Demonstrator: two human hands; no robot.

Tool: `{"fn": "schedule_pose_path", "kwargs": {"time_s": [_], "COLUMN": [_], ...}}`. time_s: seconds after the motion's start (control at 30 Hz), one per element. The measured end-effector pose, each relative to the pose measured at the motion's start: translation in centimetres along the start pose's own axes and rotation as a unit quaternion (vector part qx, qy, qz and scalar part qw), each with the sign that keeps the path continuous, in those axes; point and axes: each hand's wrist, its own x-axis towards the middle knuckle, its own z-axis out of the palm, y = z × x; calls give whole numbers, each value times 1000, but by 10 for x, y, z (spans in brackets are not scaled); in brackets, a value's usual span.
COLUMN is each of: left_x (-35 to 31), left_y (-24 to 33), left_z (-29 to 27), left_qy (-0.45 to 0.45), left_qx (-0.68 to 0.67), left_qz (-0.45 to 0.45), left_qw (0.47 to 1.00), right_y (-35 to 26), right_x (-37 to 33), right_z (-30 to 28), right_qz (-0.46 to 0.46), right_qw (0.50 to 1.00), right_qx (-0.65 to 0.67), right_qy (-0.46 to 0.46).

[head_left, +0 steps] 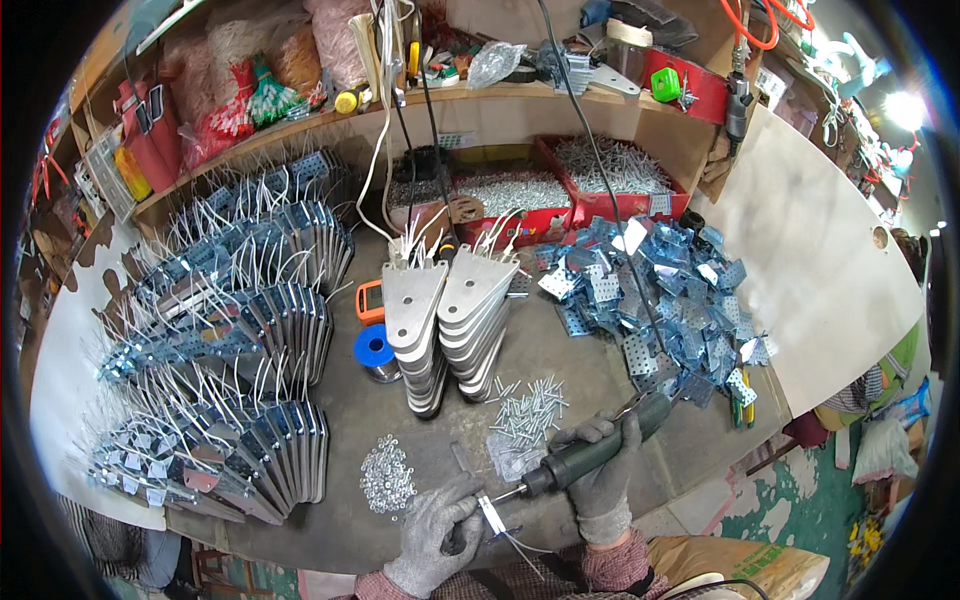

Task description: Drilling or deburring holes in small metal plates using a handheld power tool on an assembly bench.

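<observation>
My right hand (603,482), in a grey glove, is wrapped round a dark green electric screwdriver (580,462). The tool lies slanted, with its bit pointing left. My gloved left hand (437,530) pinches a small pale metal piece (491,514) with white wires trailing from it; its far side is hidden by the fingers. The screwdriver's tip meets this piece or sits right beside it; I cannot tell which. Just beyond my left hand is a pile of small nuts (387,477). A heap of screws (530,412) lies beyond the screwdriver, partly on a clear plastic bag (512,455).
Two stacks of tapered metal plates (415,300) stand mid-table beside a blue-ended solder spool (375,347) and an orange device (370,302). Wired assemblies (250,440) fill the left. Blue perforated plates (690,300) are heaped right, near pliers (746,400). Red bins (613,170) hold screws behind.
</observation>
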Motion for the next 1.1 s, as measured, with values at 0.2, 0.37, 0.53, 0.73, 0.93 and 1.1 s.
{"fn": "schedule_pose_path", "kwargs": {"time_s": [0.2,0.37,0.53,0.73,0.93,1.1], "left_x": [-4,-2,1,3,0,5], "left_y": [-6,-13,-18,-25,-30,-28], "left_z": [-1,-1,-6,-11,-20,-19], "left_qy": [-7,-9,-13,-51,-48,-93], "left_qx": [5,-31,-84,-153,-174,-156], "left_qz": [-18,1,0,-26,-64,-28], "left_qw": [1000,999,996,987,982,983], "right_y": [-2,1,-2,-35,-129,-212], "right_x": [2,0,2,-9,-16,11], "right_z": [-11,-7,-8,33,99,21], "right_qz": [7,31,16,-29,-11,-72], "right_qw": [999,998,997,977,863,531], "right_qx": [-47,45,24,-162,-485,-843], "right_qy": [-23,-42,-76,-137,-139,-49]}}
